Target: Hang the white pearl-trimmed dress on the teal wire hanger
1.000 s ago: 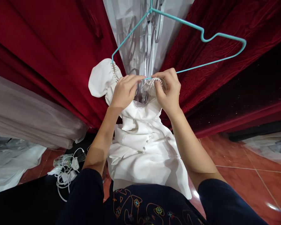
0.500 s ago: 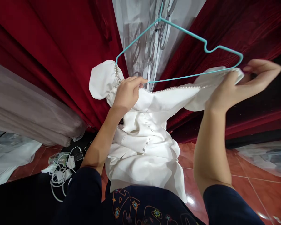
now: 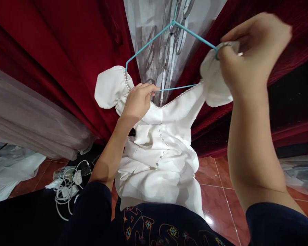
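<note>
White dress [image 3: 154,153] across the hanger, right sleeve pinched

Right hand [image 3: 254,58] first, a touch blurred: thumb and fingers are closed on the pearl-edged rim of the right sleeve [image 3: 214,85], just where the teal hanger [image 3: 195,35] runs into it; the hanger's end is hidden. That sleeve puffs out left of this grip and nearer the person, and the right hand is plainly the closer one. Over to the left, the left hand [image 3: 138,102] closes on the dress at the neckline [image 3: 179,96], fingertips at the hanger's lower bar [image 3: 178,87], left sleeve [image 3: 107,87] bulging just beyond. Between the grips the neckline dips; from there the long axis runs near, bodice to skirt, reaching the dark shirt [image 3: 164,225]. Red curtains [image 3: 66,51] flank the far side.
</note>
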Demonstrator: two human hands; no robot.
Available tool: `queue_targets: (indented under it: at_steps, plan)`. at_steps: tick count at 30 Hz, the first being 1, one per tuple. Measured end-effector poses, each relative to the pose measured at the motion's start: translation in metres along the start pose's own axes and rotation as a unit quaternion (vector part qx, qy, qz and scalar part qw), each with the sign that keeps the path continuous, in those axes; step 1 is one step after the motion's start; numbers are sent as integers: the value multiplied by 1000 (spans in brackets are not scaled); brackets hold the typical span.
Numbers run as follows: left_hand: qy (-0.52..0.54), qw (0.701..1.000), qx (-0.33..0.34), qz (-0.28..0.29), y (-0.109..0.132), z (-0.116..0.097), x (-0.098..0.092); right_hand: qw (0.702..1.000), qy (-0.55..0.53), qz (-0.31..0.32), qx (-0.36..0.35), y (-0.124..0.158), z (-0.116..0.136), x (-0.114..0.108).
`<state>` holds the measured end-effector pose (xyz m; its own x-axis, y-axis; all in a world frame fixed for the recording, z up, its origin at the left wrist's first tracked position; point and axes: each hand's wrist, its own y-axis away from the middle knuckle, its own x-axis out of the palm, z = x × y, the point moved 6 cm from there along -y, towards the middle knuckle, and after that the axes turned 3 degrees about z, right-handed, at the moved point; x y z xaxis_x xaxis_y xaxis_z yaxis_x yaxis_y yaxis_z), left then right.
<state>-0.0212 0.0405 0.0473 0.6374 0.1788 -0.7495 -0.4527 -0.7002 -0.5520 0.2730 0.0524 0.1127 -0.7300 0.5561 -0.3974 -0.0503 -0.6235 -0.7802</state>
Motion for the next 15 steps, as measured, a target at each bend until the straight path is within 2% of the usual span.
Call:
queue_targets:
  at_steps: [3,4,5,6,8,10,11,12,15]
  plan:
    - [-47,999,-11,-12,2,3,-4,991,-12,120,61,3,22,17]
    - [-57,998,-15,-15,4,2,-5,988,-24,139,63,7,29,20]
    - [-60,998,-15,-17,5,1,-6,990,-27,130,51,12,34,21]
    - [-55,998,-11,-17,6,-1,-5,995,-15,92,24,19,40,21]
    - [-32,999,4,-17,8,-6,-4,998,27,-25,-60,42,52,26]
    - [-18,1000,10,-24,8,-8,-2,982,41,-106,-149,72,61,44]
    - [-18,999,8,-25,7,-8,0,978,22,-89,-187,85,63,60]
    - [-24,999,4,-25,7,-6,2,980,5,-42,-195,93,61,79]
    - [-53,998,-1,-13,5,-5,11,985,-6,45,-168,101,45,115]
